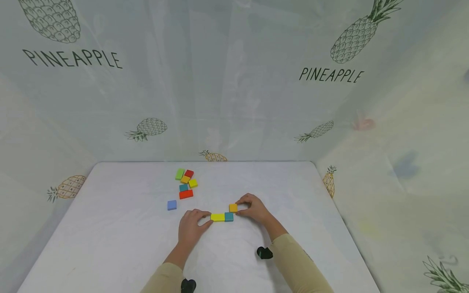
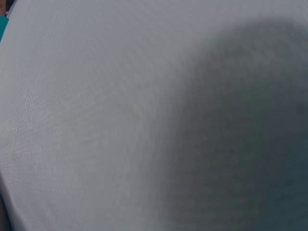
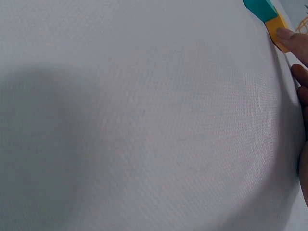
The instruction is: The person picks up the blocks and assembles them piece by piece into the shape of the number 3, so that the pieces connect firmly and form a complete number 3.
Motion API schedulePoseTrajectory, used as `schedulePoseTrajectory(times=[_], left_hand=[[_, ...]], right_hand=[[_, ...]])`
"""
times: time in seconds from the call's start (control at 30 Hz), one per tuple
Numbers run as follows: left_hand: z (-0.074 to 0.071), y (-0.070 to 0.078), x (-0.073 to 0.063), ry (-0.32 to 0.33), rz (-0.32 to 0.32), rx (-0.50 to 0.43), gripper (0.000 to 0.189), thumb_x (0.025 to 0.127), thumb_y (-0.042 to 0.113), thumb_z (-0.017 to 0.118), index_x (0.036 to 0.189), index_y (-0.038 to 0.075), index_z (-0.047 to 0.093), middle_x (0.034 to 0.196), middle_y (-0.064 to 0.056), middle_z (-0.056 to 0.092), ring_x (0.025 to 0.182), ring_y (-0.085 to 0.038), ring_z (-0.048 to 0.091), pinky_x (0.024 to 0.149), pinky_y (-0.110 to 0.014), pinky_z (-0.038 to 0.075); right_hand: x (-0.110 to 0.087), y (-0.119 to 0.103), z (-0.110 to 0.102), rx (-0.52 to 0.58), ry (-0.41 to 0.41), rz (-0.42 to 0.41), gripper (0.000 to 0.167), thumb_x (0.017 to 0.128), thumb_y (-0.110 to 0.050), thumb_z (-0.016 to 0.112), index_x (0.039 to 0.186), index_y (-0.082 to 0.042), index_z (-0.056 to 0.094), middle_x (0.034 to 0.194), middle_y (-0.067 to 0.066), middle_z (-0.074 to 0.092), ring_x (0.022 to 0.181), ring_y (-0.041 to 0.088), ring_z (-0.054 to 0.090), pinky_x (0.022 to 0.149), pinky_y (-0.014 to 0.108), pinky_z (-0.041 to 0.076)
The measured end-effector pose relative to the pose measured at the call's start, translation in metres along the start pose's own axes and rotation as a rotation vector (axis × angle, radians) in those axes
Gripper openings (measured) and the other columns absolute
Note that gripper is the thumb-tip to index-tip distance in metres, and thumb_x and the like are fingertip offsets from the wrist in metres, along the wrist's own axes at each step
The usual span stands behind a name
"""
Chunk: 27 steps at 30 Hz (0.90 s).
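Observation:
In the head view my right hand (image 1: 254, 209) pinches a small orange block (image 1: 233, 208) between thumb and forefinger. That block sits at the far right corner of a teal block (image 1: 229, 217). Joined end to end with the teal one is a longer yellow block (image 1: 218, 217). My left hand (image 1: 191, 228) grips the yellow block's left end with thumb and forefinger. The right wrist view catches the thumb (image 3: 285, 33) on the orange block, beside the teal block (image 3: 260, 8). Mostly tabletop fills the left wrist view, with a teal corner (image 2: 3, 26) at its edge.
Beyond my left hand lies a loose group of blocks, among them a green block (image 1: 179, 174), a red block (image 1: 186, 194) and a yellow block (image 1: 193, 183). A blue block (image 1: 172, 205) lies apart, nearer. Pineapple-printed cloth (image 1: 234, 101) hangs around the white table (image 1: 121, 228).

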<state>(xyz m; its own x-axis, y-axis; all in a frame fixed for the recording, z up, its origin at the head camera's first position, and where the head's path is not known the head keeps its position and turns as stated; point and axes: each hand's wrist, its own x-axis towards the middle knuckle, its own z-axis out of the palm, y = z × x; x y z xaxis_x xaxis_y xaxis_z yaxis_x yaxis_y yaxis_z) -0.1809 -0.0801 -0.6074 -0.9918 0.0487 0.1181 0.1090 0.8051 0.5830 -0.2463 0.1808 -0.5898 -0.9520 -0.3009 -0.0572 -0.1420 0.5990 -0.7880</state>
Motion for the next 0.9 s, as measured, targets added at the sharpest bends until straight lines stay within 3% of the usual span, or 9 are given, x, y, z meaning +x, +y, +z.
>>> schedulePoseTrajectory(times=[0.9], left_hand=[[-0.0025, 0.0032, -0.0010, -0.008, -0.010, 0.011, 0.033, 0.082, 0.033, 0.080, 0.112, 0.024, 0.073, 0.100, 0.006, 0.065, 0.100, -0.018, 0.053, 0.087, -0.036, 0.046]], right_hand=[[-0.0003, -0.0018, -0.0010, -0.017, -0.008, -0.012, 0.030, 0.078, -0.021, 0.084, 0.105, -0.017, 0.073, 0.105, -0.007, 0.061, 0.107, 0.019, 0.054, 0.101, 0.042, 0.040]])
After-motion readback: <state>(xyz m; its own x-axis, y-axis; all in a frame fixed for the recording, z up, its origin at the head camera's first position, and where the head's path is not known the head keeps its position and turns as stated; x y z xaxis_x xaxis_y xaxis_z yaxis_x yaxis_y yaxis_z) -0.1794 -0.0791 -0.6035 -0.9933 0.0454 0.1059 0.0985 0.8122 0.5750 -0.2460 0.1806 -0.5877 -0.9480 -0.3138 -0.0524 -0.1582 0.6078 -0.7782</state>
